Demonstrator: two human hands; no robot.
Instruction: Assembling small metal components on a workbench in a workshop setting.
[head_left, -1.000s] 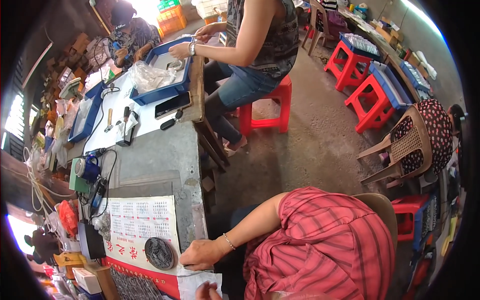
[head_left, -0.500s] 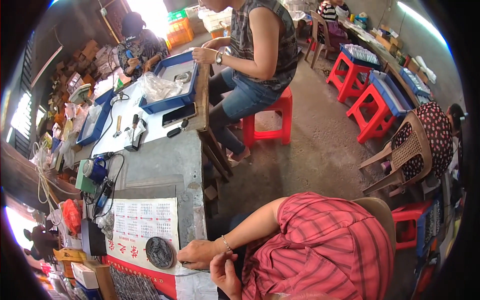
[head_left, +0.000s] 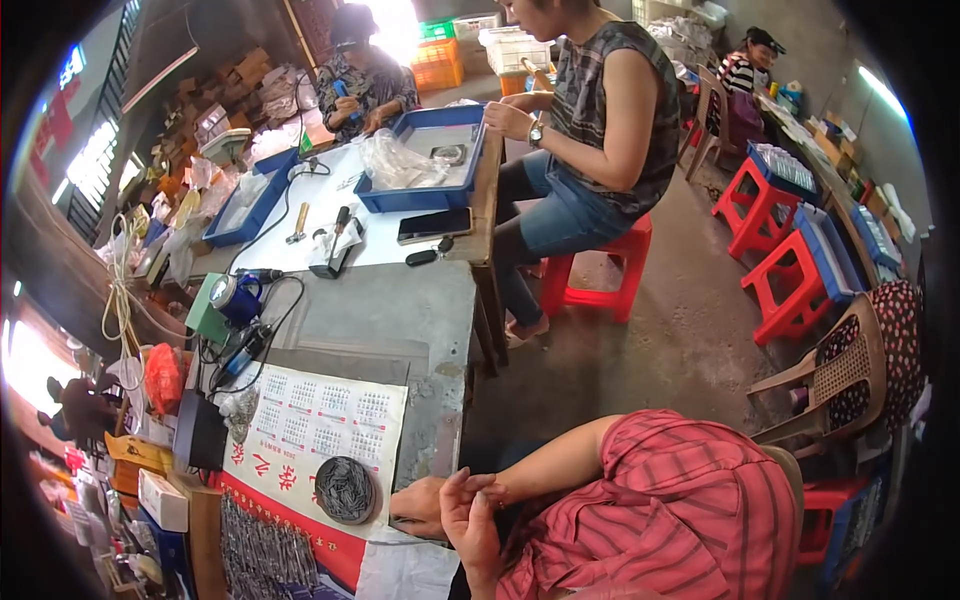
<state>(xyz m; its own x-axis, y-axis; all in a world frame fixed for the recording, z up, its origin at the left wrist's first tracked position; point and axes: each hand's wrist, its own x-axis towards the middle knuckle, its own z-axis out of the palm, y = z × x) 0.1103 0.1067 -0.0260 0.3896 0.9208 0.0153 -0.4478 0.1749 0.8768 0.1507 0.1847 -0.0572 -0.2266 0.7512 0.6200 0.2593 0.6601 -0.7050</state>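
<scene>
My right hand (head_left: 418, 506), with a bracelet at the wrist, rests at the table's near edge. Its fingers are curled around something small and dark that I cannot make out. My left hand (head_left: 474, 528) is raised beside the right wrist, with thumb and fingers loosely apart and nothing visible between them. Just left of my right hand, a round dish (head_left: 346, 490) full of thin dark grey pieces sits on a paper calendar sheet (head_left: 330, 410). A heap of slender dark metal pieces (head_left: 262, 545) lies on the sheet's red lower part. White paper (head_left: 405, 570) is below my right hand.
A power tool with cables (head_left: 240, 350), a black box (head_left: 200, 430) and an orange-red bag (head_left: 163, 375) line the table's left. Farther off are a hammer (head_left: 299, 223), phone (head_left: 435, 225) and blue trays (head_left: 425, 198). Another person (head_left: 600, 130) sits on a red stool.
The whole view has swung, so the table and room appear farther right. My left hand has come up closer to my right wrist. My right hand stays beside the dish.
</scene>
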